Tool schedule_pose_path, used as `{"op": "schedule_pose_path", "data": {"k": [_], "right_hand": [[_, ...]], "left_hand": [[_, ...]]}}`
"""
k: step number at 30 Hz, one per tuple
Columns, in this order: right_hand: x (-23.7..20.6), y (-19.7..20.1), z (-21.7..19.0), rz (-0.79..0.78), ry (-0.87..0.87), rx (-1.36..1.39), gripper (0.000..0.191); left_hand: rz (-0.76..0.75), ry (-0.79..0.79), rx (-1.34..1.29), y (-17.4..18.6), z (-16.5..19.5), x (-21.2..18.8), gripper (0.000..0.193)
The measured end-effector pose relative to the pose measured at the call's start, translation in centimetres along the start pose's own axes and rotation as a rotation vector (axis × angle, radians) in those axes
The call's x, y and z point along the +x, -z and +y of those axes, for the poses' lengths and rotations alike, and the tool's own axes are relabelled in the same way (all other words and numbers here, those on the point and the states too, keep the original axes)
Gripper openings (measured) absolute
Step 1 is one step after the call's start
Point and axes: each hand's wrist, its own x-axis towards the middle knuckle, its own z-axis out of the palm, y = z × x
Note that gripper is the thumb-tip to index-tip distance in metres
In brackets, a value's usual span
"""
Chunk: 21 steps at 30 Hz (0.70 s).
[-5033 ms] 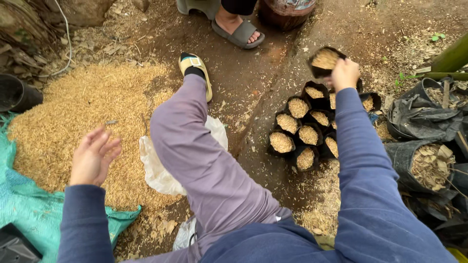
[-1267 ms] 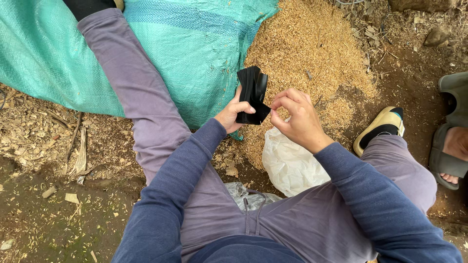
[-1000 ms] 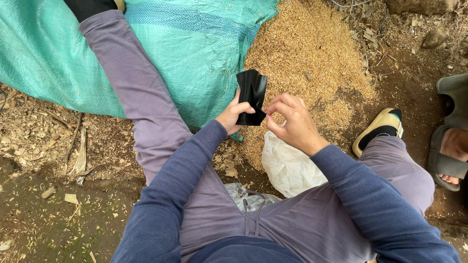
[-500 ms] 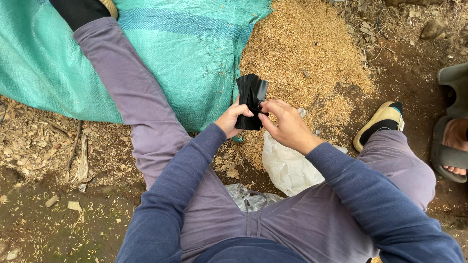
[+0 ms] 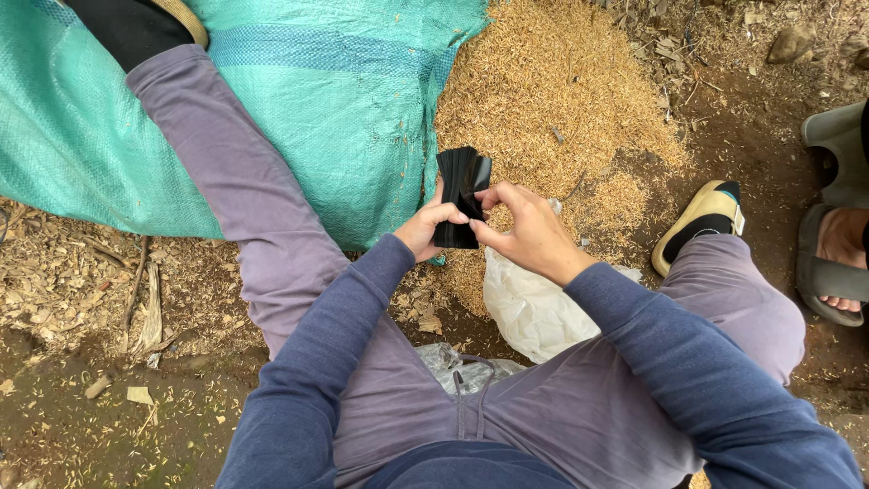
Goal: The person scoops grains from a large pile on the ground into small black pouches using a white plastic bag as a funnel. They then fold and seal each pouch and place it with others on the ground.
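A flat black plastic bag (image 5: 460, 186) is held upright in front of me, over the edge of a pile of tan husks (image 5: 552, 109). My left hand (image 5: 427, 226) pinches its lower left side. My right hand (image 5: 525, 231) grips its right side, with the fingertips curled onto the bag's face. My legs in purple trousers spread to either side on the ground.
A teal woven sheet (image 5: 344, 100) lies under the husk pile at left. A white plastic bag (image 5: 534, 312) and a clear one (image 5: 457, 367) sit between my legs. My yellow sandal (image 5: 701, 217) is at right. Another person's sandalled foot (image 5: 837, 263) is at the right edge.
Five seconds ago my right hand reached to filled black bags on the right. Over the last second both hands stay on the flat black bag, with the right fingers shifting over its face.
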Motion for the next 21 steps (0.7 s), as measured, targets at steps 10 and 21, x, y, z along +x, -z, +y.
{"op": "schedule_pose_path", "data": {"k": [10,21], "right_hand": [[0.5,-0.2,0.7,-0.006,-0.065,0.031,0.014],[0.1,0.9,1.4,-0.099,-0.077,0.035,0.021]], "left_hand": [[0.031,-0.012,-0.006,0.9,-0.4,0.6,0.085],[0.069,0.026,0.142,0.3,-0.6,0.3,0.075]]}}
